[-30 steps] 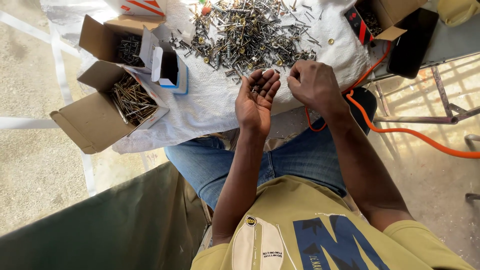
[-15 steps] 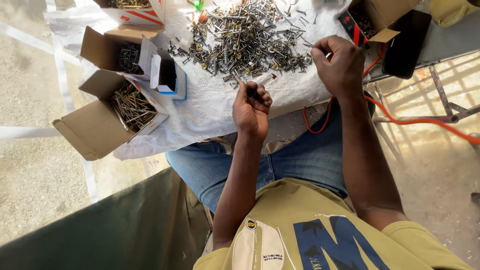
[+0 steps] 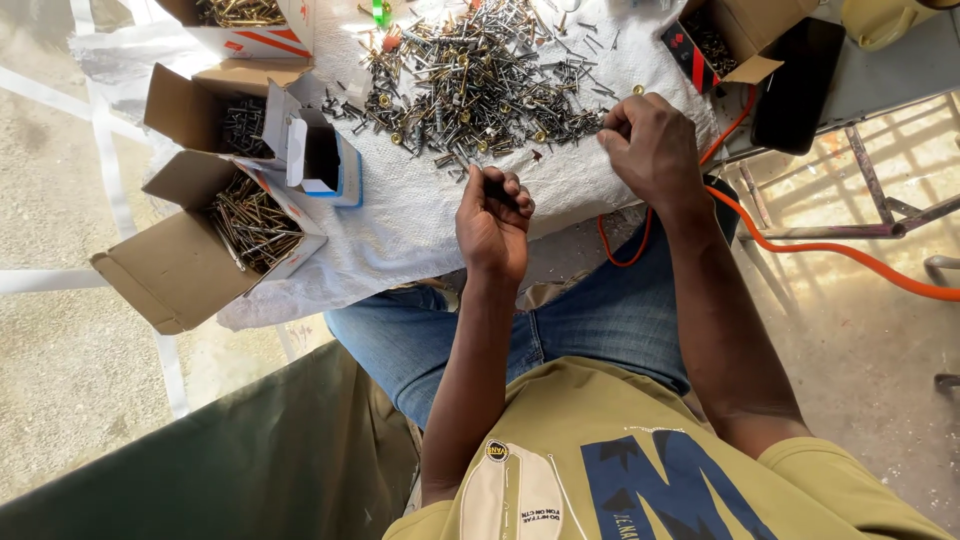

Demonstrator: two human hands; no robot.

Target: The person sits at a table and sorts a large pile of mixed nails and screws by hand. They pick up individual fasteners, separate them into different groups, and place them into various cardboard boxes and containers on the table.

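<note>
Left hand curled into a loose fist, fingers folded over something small, hidden inside. Right hand pinched at the near edge of the screw pile, fingertips pressed together on a piece too small to make out. Pile spread on a white cloth; open cardboard boxes of screws to the left.

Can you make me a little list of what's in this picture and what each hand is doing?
Left hand: curled shut; contents hidden
Right hand: pinching at the edge of the screw pile
Surface: white cloth
Left side: open cardboard box of screws
Near right arm: orange hose
</note>
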